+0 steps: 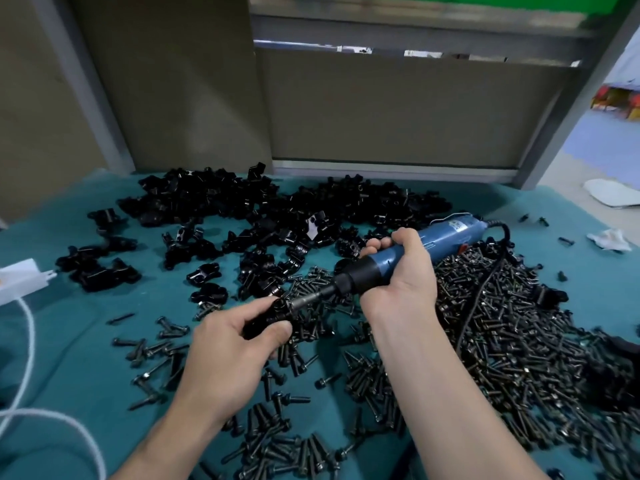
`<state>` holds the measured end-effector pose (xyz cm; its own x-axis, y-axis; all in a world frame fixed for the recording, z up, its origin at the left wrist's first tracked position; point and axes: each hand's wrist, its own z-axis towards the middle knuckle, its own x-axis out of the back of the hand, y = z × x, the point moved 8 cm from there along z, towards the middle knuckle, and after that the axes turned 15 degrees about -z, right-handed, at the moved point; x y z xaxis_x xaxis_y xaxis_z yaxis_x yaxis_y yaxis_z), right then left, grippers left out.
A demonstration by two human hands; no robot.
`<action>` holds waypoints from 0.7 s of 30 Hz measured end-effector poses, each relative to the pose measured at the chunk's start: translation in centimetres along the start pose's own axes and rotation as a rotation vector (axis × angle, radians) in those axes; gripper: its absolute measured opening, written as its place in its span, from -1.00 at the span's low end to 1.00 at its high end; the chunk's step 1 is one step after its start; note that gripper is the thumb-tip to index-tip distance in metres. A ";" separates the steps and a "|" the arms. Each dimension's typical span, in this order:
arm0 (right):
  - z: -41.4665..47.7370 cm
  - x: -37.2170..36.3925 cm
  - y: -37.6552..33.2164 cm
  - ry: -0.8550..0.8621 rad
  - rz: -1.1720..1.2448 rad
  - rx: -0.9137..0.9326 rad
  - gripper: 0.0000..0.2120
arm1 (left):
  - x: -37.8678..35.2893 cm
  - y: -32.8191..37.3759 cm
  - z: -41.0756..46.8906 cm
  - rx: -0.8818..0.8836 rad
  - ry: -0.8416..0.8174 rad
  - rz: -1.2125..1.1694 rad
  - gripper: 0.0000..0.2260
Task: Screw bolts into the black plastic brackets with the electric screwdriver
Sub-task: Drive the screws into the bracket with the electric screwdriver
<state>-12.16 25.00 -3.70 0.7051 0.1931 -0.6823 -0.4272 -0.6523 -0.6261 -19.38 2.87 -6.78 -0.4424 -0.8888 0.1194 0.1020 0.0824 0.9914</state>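
My left hand (228, 348) grips a black plastic bracket (268, 318) just above the teal table cover. My right hand (398, 275) is wrapped around the blue electric screwdriver (426, 242), which slants down to the left. Its metal bit (308, 299) meets the top of the held bracket; the bolt under the bit is hidden. Loose black bolts (502, 327) lie in a wide heap to the right and below my hands. More black brackets (263, 209) are piled across the far half of the table.
The screwdriver's black cable (485, 282) runs over the bolt heap. A white box (20, 280) with a white cord (31, 344) sits at the left edge. A crumpled white cloth (609, 239) lies far right. Brown panels and a grey frame (381, 109) stand behind the table.
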 end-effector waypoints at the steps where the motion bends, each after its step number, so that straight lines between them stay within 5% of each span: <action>1: 0.0 0.0 0.0 0.005 -0.008 0.007 -0.80 | 0.0 0.0 0.0 -0.004 -0.001 -0.001 -0.60; 21: -0.5 -0.8 -0.7 -0.050 -0.067 0.109 -0.74 | 0.1 0.2 0.4 -0.036 0.013 -0.048 -0.63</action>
<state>-12.12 24.94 -2.54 0.7062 0.2714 -0.6539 -0.4411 -0.5538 -0.7062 -19.79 2.94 -6.58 -0.4362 -0.8971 0.0711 0.1133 0.0236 0.9933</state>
